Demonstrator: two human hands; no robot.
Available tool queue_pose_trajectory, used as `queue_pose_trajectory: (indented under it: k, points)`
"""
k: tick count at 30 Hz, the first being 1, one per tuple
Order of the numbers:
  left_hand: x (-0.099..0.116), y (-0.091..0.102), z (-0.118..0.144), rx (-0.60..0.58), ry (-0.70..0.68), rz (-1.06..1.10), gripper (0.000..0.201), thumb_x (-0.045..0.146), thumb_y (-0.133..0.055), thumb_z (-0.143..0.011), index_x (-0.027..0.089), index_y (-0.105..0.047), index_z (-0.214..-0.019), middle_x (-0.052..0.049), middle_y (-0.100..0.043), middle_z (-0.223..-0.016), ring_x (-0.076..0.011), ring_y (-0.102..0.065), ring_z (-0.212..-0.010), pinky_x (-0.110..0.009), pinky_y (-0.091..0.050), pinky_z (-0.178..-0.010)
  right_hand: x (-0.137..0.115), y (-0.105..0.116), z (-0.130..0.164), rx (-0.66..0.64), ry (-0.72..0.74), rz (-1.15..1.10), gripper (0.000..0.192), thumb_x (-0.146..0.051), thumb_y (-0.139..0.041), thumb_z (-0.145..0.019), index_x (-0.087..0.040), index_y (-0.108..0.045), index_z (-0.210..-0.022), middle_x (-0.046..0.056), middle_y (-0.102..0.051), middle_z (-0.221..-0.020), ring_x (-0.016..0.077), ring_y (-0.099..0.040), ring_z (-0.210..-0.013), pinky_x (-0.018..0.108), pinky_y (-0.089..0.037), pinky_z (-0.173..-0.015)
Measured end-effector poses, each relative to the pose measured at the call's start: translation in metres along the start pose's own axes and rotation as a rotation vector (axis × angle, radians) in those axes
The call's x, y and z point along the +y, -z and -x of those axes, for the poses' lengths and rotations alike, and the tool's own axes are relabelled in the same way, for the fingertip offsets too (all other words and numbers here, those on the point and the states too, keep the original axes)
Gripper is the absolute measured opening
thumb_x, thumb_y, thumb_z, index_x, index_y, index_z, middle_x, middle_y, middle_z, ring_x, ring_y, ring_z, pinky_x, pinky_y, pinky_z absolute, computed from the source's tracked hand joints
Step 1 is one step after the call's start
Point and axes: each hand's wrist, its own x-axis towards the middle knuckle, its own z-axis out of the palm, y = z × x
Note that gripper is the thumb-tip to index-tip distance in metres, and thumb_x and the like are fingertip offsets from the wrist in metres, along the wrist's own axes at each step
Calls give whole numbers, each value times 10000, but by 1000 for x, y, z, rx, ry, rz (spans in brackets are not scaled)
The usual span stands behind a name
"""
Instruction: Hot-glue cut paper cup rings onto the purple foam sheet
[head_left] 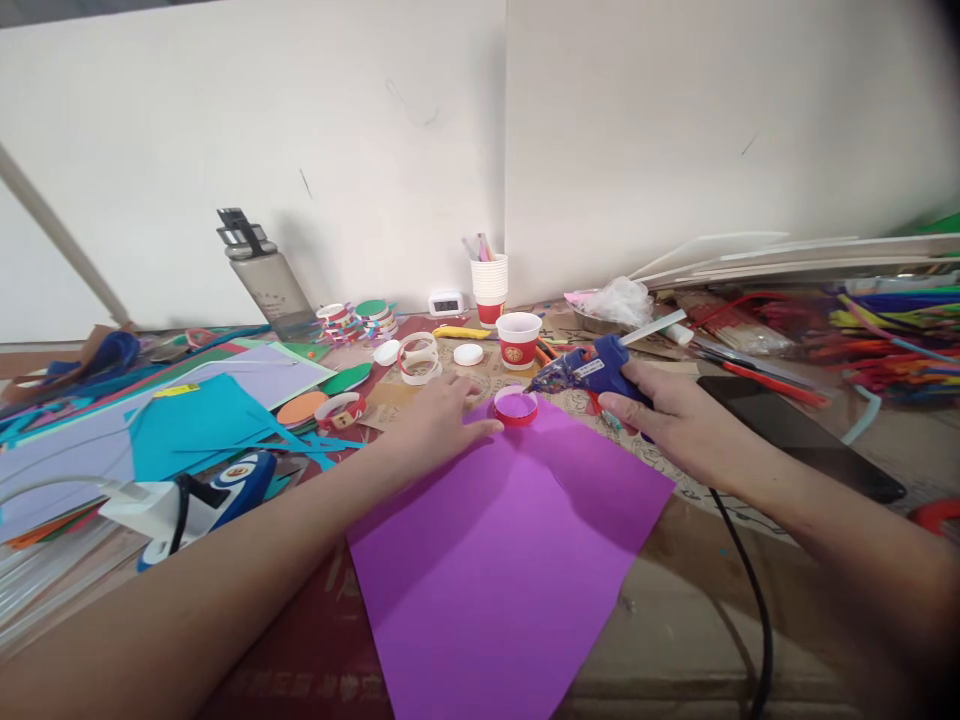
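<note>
A large sheet of purple paper (487, 560) lies in front of me. Near its far corner stands a short red-and-white ring (515, 419), like a slice of paper cup, with purple showing inside it. My right hand (660, 400) grips a blue hot glue gun (600, 365) with a white glue stick in its back. The nozzle points left at the ring's rim; whether it touches I cannot tell. My left hand (442, 425) rests at the paper's left edge, fingers apart, its thumb pointing toward the ring. A red-and-white paper cup (518, 342) stands just behind the ring.
More cut rings (418, 360) and a white disc (468, 355) lie beyond my left hand. Coloured paper (195, 425), a power strip (202, 505) and a bottle (266, 285) are leftward. Rightward are a black phone (802, 435), pipe cleaners (892, 340) and the gun's cable (750, 590).
</note>
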Motion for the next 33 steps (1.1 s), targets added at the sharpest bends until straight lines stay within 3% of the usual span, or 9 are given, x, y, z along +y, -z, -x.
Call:
queue_pose_trajectory:
  k: [3,5,14,19,25,29,33]
  points:
    - [-7,-11,-7,-14,-146,101,632,613,-626,-771,222,-584,-1267,-84,-584,-1316,-291,-505,-1239,-417,-414,-1031,2,-4,0,-5,6,33,381,-491,-429,-951,-237,-583,-1189,89,-682,-1170,273,-629,-1063,369,-507,-831]
    - [-8,-18,-8,13,-167,99,637,631,-633,-764,239,-598,-1265,-83,-563,-1327,-302,-476,-1261,-451,-377,-1069,2,-6,0,-10,-2,46,394,-478,-431,-954,-233,-568,-1229,88,-675,-1214,281,-612,-1132,380,-502,-878]
    - [17,-13,6,1,126,-63,650,658,-566,-792,119,-594,-1154,-181,-597,-1181,-367,-580,-1098,-483,-475,-910,-14,-12,0,18,-54,87,438,-448,-437,-950,-201,-545,-1295,87,-706,-1161,279,-654,-1037,388,-512,-837]
    - [19,-4,7,-27,152,-82,577,604,-587,-798,123,-613,-1116,-179,-657,-1126,-367,-629,-1045,-444,-501,-850,-31,-17,-3,-16,8,68,405,-411,-431,-959,-190,-538,-1281,95,-684,-1217,268,-639,-1075,366,-501,-853]
    - [11,6,13,-95,185,-110,528,649,-573,-786,151,-677,-923,-171,-712,-954,-374,-679,-934,-431,-524,-761,-54,-15,-17,-65,17,247,275,-345,-431,-962,-164,-607,-1070,118,-711,-1082,256,-654,-965,320,-469,-773]
    - [-9,-4,6,96,128,72,620,580,-713,-701,157,-584,-1135,-164,-640,-1197,-332,-621,-1105,-407,-517,-873,-66,-17,-26,-118,6,318,230,-301,-458,-950,-167,-601,-1070,117,-712,-1083,243,-663,-935,290,-452,-722]
    - [-25,-17,-6,90,-84,402,786,500,-778,-663,170,-482,-1312,-143,-551,-1374,-295,-523,-1270,-421,-435,-1046,-67,-22,-30,-118,21,376,246,-290,-456,-951,-156,-603,-1096,129,-719,-1056,258,-672,-906,303,-450,-699]
